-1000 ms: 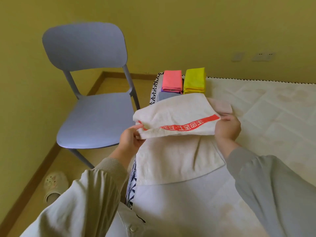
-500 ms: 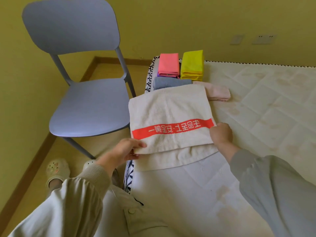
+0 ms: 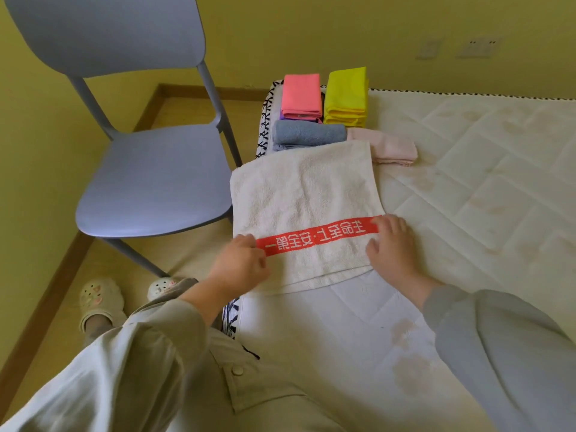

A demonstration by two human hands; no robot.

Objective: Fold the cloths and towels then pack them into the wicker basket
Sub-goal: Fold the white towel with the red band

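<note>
Got the towel (image 3: 305,194) folded in half at the near left corner of the mattress (image 3: 467,182), far edge up against the blue cloth (image 3: 308,134). Right hand (image 3: 392,247) spread flat on the right edge, left hand (image 3: 240,263) bent-fingered at the left end of the red band, can't tell whether pinching or just pressing. Would square up the near edges first (lower layer peeking out a bit), smooth from the middle outward, then fold side to side down to yellow stack (image 3: 346,95) size; no basket in sight.
</note>
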